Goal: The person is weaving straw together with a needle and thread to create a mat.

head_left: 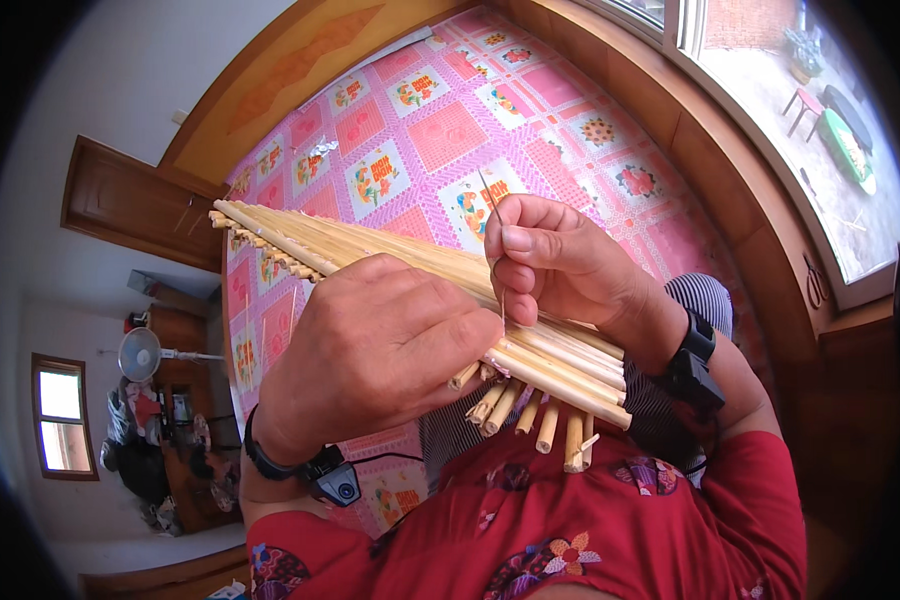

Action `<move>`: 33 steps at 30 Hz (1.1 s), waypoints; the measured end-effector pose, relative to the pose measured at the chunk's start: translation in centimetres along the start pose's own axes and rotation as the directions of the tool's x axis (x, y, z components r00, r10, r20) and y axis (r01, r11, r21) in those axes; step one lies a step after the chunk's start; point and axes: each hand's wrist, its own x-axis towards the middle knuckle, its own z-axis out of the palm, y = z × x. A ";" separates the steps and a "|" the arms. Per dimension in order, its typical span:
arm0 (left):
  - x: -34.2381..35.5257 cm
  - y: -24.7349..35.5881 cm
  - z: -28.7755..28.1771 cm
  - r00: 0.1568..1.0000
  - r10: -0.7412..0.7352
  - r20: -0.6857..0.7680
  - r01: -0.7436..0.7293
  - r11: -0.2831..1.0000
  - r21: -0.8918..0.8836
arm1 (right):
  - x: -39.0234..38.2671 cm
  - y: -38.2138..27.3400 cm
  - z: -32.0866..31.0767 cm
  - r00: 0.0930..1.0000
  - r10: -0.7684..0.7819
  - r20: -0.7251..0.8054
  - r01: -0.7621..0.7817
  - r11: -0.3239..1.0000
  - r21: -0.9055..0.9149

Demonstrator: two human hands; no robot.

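Pale yellow stalks (370, 235), like straw or reed, lie side by side in a flat bundle across my lap, their cut ends fanning out at the lower right. My left hand (385, 340) is closed over the middle of the bundle, gripping it; its fingertips are hidden underneath. Just above the stalks, my right hand (560, 255) pinches a long thin needle (486, 188) between thumb and fingers, tip pointing up. A fine thread (503, 305) runs down from the right fingers to the bundle beside my left knuckles.
A pink patterned sheet (445, 135) covers the broad surface before me. On the wooden sill (710, 165) at the right lies a pair of scissors (816, 283), beneath a window. To the far left stand a white fan (140, 354) and a cluttered cabinet. A dark cable (385, 457) trails near my left wrist.
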 end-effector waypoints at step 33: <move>0.5 -1.2 11.9 0.679 -0.639 -0.361 0.135 0.592 -0.794 | 0.9 -5.5 -5.6 0.941 -0.331 0.063 0.321 0.938 0.131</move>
